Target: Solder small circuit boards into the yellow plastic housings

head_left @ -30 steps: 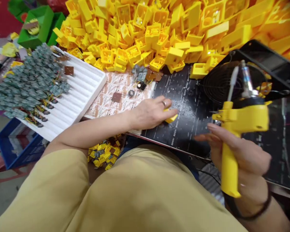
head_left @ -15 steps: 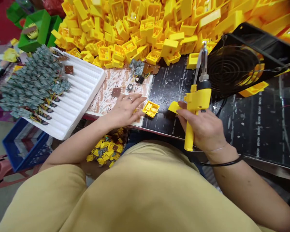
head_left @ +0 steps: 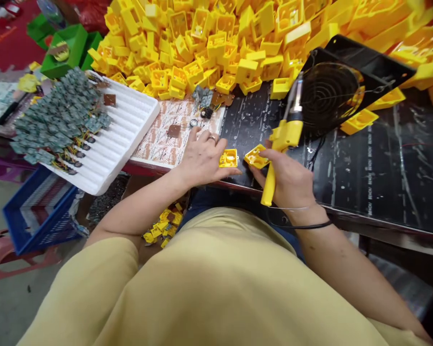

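My left hand (head_left: 202, 161) rests at the near table edge, its fingers curled against a small square yellow plastic housing (head_left: 228, 158) on the black mat (head_left: 364, 158). My right hand (head_left: 290, 180) is wrapped round the handle of a yellow soldering gun (head_left: 283, 139), whose metal tip points up and away. The fingers of my right hand also touch a second yellow plastic piece (head_left: 256, 156) lying just right of the first.
A big heap of yellow housings (head_left: 216, 43) fills the back. A black fan (head_left: 332, 93) stands at right. A white foam tray (head_left: 126, 129) with several grey wired parts (head_left: 57, 115) lies left, above a blue crate (head_left: 32, 211). Green bins (head_left: 70, 45) sit far left.
My right hand brought the soldering gun in from the right and down toward the table edge. My left hand shifted and closed in on the yellow housing. A second yellow piece now lies beside it.
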Action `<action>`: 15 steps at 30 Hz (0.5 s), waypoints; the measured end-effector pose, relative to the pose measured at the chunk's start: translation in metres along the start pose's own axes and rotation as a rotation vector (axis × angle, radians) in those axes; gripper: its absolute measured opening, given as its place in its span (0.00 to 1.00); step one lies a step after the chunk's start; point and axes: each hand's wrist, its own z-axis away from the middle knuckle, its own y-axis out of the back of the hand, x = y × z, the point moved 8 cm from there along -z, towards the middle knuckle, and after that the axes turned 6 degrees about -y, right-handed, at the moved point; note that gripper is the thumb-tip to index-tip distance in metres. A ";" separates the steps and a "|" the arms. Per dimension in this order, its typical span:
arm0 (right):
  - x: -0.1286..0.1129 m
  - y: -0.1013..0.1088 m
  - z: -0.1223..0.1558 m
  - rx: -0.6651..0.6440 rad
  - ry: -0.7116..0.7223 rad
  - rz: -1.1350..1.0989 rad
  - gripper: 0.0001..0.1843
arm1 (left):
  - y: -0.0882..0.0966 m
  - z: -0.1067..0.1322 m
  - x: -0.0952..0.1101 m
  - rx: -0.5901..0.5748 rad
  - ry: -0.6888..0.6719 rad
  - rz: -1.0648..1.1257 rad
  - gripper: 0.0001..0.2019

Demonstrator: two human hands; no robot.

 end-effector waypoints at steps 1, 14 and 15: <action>0.001 0.004 0.002 0.015 -0.003 0.021 0.23 | 0.002 0.005 -0.009 0.006 -0.013 0.041 0.41; 0.000 0.003 -0.012 -0.086 0.145 -0.048 0.20 | -0.011 0.037 -0.057 -0.104 0.047 0.315 0.28; 0.001 0.003 -0.011 -0.123 0.185 -0.094 0.17 | -0.011 0.036 -0.053 -0.119 -0.015 0.365 0.28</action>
